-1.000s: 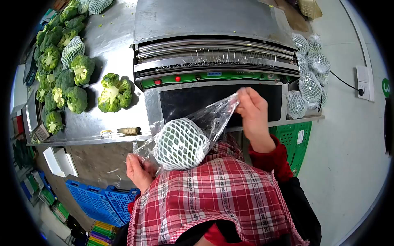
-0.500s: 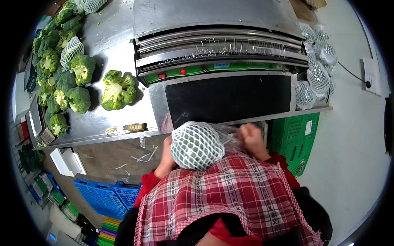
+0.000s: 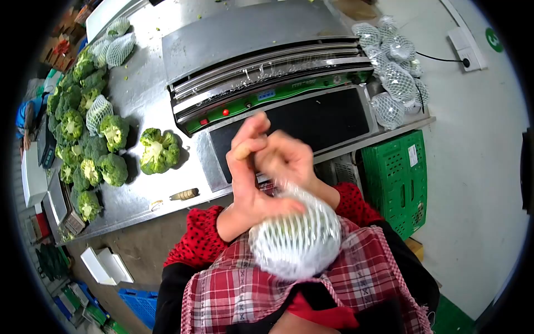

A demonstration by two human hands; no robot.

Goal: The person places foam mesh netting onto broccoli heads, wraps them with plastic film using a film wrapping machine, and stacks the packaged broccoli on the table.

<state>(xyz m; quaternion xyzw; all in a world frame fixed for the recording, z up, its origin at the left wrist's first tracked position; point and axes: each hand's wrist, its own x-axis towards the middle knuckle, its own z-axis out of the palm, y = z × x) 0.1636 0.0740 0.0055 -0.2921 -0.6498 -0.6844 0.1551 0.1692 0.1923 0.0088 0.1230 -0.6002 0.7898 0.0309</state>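
Observation:
A rounded bundle [image 3: 297,239] in white foam net and shiny clear film sits against my checked apron; its contents are mostly hidden. My left hand [image 3: 245,178] is at its upper left, thumb lying across the top and fingers raised, apart from the thumb. Just above the bundle, my right hand [image 3: 286,158] has its fingers bent together, blurred by motion. Clear plastic film [image 3: 286,189] runs from the bundle up to that hand. The two hands meet or overlap near the fingertips.
A film-wrapping machine [image 3: 267,83] with a black plate [image 3: 339,119] is ahead. Broccoli heads [image 3: 69,125] lie left, one apart [image 3: 159,151], near a wooden-handled knife [image 3: 184,194]. Netted bundles [image 3: 397,80] are piled right, above a green crate [image 3: 395,183].
The bundle has shifted right and toward my body, and clear film now shows over its net. Both hands have risen from its sides and come together above it. The view has tilted.

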